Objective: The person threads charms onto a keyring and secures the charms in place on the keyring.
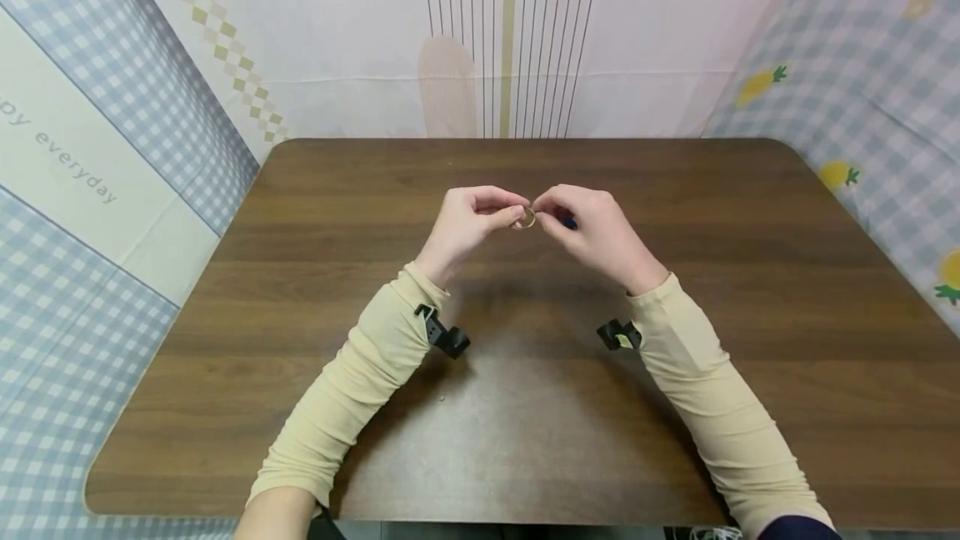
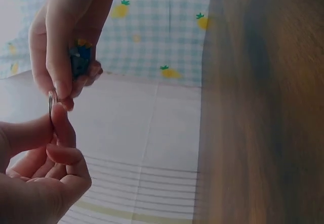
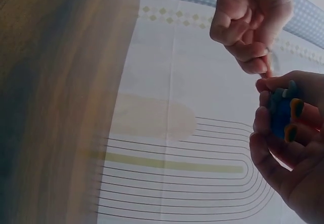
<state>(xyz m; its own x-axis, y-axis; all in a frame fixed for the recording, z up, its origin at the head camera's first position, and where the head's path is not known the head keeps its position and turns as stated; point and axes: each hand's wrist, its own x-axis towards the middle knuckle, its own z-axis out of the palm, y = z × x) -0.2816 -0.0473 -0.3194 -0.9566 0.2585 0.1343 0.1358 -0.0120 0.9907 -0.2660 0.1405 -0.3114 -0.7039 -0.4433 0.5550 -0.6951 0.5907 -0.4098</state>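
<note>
Blue-and-white checked cloth [image 1: 60, 373] hangs beyond the left edge of the desk [image 1: 525, 448], crossed by a pale band with the word "everyday". Over the desk's left half stretches my cream left sleeve [image 1: 367, 365], a black camera mount [image 1: 446, 336] strapped near its cuff. My left hand [image 1: 465, 223] pinches a thin metal ring [image 1: 527, 228] between thumb and forefinger. I hold that ring in the air above the middle of the desk, toward the far edge, where a white cloth [image 1: 337, 23] with dark stripes hangs. My right hand [image 1: 600, 232] meets the ring from the other side, thumb and forefinger together at its rim, so my two hands nearly touch. Those right fingers also curl round a small blue toy figure [image 3: 280, 119] with orange-and-dark parts. Farther right come my right sleeve [image 1: 701, 357] and, past the desk's right edge, checked cloth printed with pineapples [image 1: 753, 87].
</note>
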